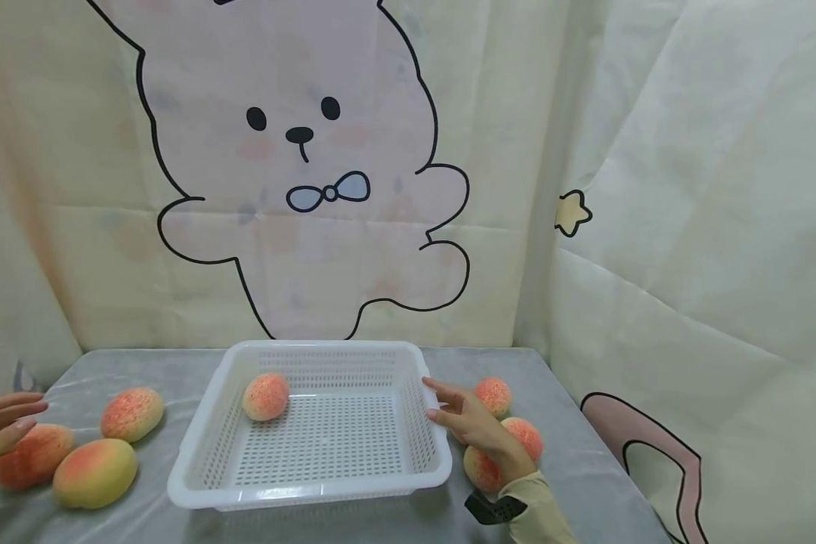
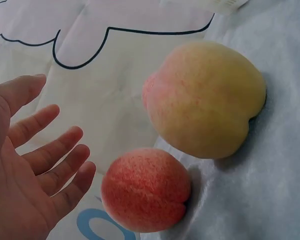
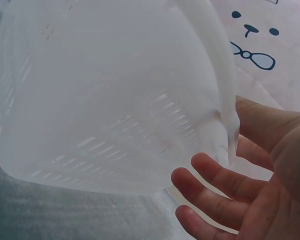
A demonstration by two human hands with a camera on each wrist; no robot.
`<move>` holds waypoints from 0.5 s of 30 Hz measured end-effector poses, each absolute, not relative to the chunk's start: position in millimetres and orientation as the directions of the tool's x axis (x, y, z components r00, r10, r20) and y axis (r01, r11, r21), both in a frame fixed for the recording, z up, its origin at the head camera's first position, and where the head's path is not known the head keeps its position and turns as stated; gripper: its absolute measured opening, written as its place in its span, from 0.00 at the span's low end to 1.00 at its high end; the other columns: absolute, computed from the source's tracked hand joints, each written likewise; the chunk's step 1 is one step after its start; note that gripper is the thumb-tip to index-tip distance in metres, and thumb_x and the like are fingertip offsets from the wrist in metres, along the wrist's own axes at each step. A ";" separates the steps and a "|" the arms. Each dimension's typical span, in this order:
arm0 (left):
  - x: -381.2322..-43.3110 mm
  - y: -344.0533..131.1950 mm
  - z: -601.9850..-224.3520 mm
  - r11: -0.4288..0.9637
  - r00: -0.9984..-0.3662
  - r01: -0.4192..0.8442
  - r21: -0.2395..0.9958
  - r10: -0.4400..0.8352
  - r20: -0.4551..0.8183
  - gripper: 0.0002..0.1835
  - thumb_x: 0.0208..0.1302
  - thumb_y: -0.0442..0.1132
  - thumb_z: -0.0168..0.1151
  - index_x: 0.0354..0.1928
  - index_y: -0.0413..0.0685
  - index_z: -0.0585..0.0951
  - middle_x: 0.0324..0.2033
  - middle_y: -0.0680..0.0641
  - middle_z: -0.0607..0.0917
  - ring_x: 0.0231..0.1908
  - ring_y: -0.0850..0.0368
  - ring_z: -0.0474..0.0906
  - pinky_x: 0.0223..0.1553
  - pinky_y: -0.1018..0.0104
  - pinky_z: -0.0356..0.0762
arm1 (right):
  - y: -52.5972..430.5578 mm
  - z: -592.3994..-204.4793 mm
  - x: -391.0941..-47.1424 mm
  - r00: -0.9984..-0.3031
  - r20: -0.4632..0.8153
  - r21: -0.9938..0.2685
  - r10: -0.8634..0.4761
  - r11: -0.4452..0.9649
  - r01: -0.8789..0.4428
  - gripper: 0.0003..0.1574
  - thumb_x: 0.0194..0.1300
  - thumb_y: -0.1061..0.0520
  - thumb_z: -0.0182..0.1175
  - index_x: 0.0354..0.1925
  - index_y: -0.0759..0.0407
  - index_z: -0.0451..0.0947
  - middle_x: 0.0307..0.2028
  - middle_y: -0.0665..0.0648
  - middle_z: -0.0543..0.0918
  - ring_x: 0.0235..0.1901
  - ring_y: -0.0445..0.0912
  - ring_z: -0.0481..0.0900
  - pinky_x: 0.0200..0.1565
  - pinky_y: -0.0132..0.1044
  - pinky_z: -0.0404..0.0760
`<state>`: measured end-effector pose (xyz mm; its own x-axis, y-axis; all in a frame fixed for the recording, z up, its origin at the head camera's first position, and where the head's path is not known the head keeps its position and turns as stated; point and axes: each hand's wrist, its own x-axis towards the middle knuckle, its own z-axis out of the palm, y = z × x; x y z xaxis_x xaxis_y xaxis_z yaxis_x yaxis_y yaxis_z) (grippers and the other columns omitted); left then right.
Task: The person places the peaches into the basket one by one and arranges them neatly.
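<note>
A white perforated plastic basket (image 1: 306,495) stands on the table with one peach (image 1: 266,397) inside, toward its left wall. My right hand (image 1: 472,423) holds the basket's right rim, thumb and index finger over the edge; in the right wrist view the other fingers of the hand (image 3: 240,190) sit beside the outer wall. My left hand (image 1: 0,423) hovers at the far left, fingers spread and holding nothing. Near it lie a reddish peach (image 1: 32,457), a larger yellow-and-red peach (image 1: 95,474) and a speckled peach (image 1: 132,414). Two peaches show large in the left wrist view, beside the hand (image 2: 40,160).
Several peaches (image 1: 493,395) lie right of the basket, partly hidden behind my right hand and forearm. A grey cloth (image 1: 571,483) covers the table. Behind it hangs a cream curtain (image 1: 496,151) with a cartoon bear. A black band (image 1: 493,508) circles my right wrist.
</note>
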<state>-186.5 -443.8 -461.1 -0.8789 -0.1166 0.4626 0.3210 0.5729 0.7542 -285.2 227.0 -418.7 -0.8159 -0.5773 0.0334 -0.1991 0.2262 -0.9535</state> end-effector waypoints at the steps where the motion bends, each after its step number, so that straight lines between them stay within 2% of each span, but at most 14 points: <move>1: -187.7 -446.9 -465.1 0.564 -0.873 0.325 0.759 -0.128 0.470 0.32 0.73 0.27 0.52 0.56 0.84 0.69 0.43 0.91 0.70 0.42 0.97 0.67 0.32 0.92 0.64 | 227.2 -418.5 -285.7 -0.814 0.038 -0.954 -0.580 0.222 -0.203 0.43 0.73 0.57 0.60 0.79 0.60 0.53 0.67 0.73 0.72 0.49 0.43 0.83 0.47 0.34 0.84; 6: -193.9 -464.9 -489.0 0.619 -0.870 0.200 0.760 -0.245 0.428 0.29 0.75 0.35 0.54 0.59 0.88 0.65 0.44 0.92 0.62 0.41 0.99 0.59 0.34 0.94 0.61 | 227.9 -416.5 -288.0 -0.808 0.056 -0.951 -0.587 0.216 -0.223 0.43 0.73 0.57 0.60 0.78 0.60 0.54 0.67 0.73 0.72 0.49 0.45 0.82 0.47 0.34 0.85; 9: -198.1 -476.0 -504.2 0.661 -0.855 0.181 0.728 -0.260 0.449 0.29 0.76 0.37 0.55 0.67 0.84 0.64 0.47 0.90 0.61 0.42 0.98 0.57 0.40 0.95 0.57 | 228.1 -416.5 -288.3 -0.807 0.057 -0.948 -0.587 0.221 -0.228 0.43 0.73 0.56 0.60 0.78 0.61 0.54 0.67 0.74 0.72 0.50 0.45 0.81 0.47 0.33 0.84; 10: -199.3 -478.1 -507.3 0.677 -0.853 0.176 0.715 -0.257 0.453 0.29 0.76 0.37 0.54 0.70 0.80 0.64 0.53 0.86 0.66 0.45 0.99 0.56 0.44 0.96 0.55 | 228.2 -416.5 -288.2 -0.810 0.055 -0.948 -0.584 0.224 -0.225 0.43 0.73 0.56 0.60 0.78 0.61 0.54 0.67 0.74 0.72 0.50 0.45 0.81 0.48 0.33 0.84; 11: -200.4 -479.7 -509.8 0.688 -0.846 0.188 0.701 -0.249 0.472 0.30 0.76 0.37 0.54 0.72 0.76 0.64 0.55 0.86 0.65 0.47 0.99 0.55 0.46 0.97 0.52 | 228.3 -416.8 -288.1 -0.812 0.055 -0.947 -0.581 0.227 -0.227 0.43 0.73 0.56 0.60 0.78 0.61 0.55 0.67 0.74 0.72 0.50 0.45 0.81 0.47 0.32 0.84; 12: -201.1 -480.6 -512.2 0.710 -0.846 0.179 0.681 -0.243 0.475 0.32 0.76 0.37 0.54 0.72 0.79 0.62 0.57 0.86 0.63 0.48 0.99 0.53 0.48 0.98 0.48 | 228.4 -417.0 -288.0 -0.814 0.057 -0.946 -0.578 0.230 -0.229 0.43 0.73 0.57 0.60 0.78 0.61 0.55 0.67 0.74 0.72 0.50 0.44 0.81 0.47 0.32 0.83; 13: -200.8 -479.8 -511.1 0.726 -0.855 0.163 0.668 -0.234 0.462 0.32 0.76 0.39 0.54 0.75 0.76 0.60 0.65 0.79 0.65 0.57 0.98 0.51 0.52 0.98 0.43 | 228.5 -417.1 -287.8 -0.817 0.058 -0.944 -0.574 0.234 -0.232 0.42 0.73 0.57 0.60 0.78 0.61 0.55 0.67 0.74 0.72 0.49 0.44 0.81 0.45 0.31 0.83; 15: -199.8 -477.2 -508.0 0.749 -0.863 0.136 0.648 -0.231 0.448 0.33 0.77 0.41 0.54 0.76 0.76 0.57 0.67 0.80 0.60 0.56 0.98 0.46 0.53 0.99 0.38 | 228.6 -417.2 -287.0 -0.819 0.058 -0.944 -0.571 0.236 -0.232 0.42 0.73 0.57 0.60 0.78 0.62 0.55 0.66 0.74 0.73 0.47 0.43 0.80 0.43 0.30 0.81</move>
